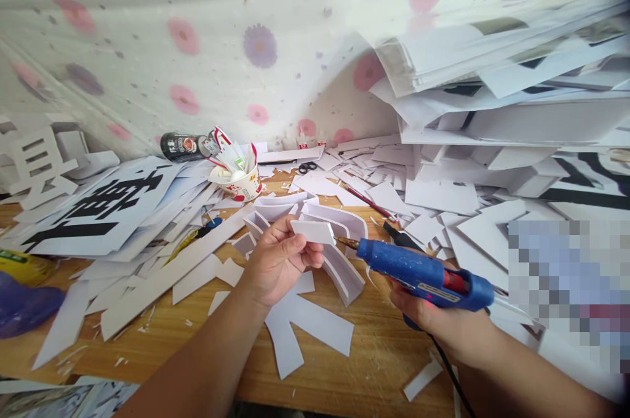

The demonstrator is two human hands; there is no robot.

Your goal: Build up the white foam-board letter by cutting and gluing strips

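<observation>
My left hand (pixel 283 254) pinches a small white foam board strip (pixel 314 232) between thumb and fingers above the table. In my right hand (pixel 433 319) is a blue hot glue gun (pixel 426 273), its brass-coloured nozzle pointing left at the strip's right end. Whether the tip touches the strip I cannot tell. Behind and below my left hand stands a white built-up shape with curved walls (pixel 344 277), partly hidden by the hand. Flat white cut pieces (pixel 310 329) lie on the wood in front of it.
Paper sheets with black characters (pixel 103 208) lie at left, near a paper cup of bits (pixel 239 182) and a dark can (pixel 183 146). Black-handled scissors (pixel 308 167) lie at the back. White boards (pixel 502 116) pile high at right. The glue gun's cord (pixel 450 372) trails forward.
</observation>
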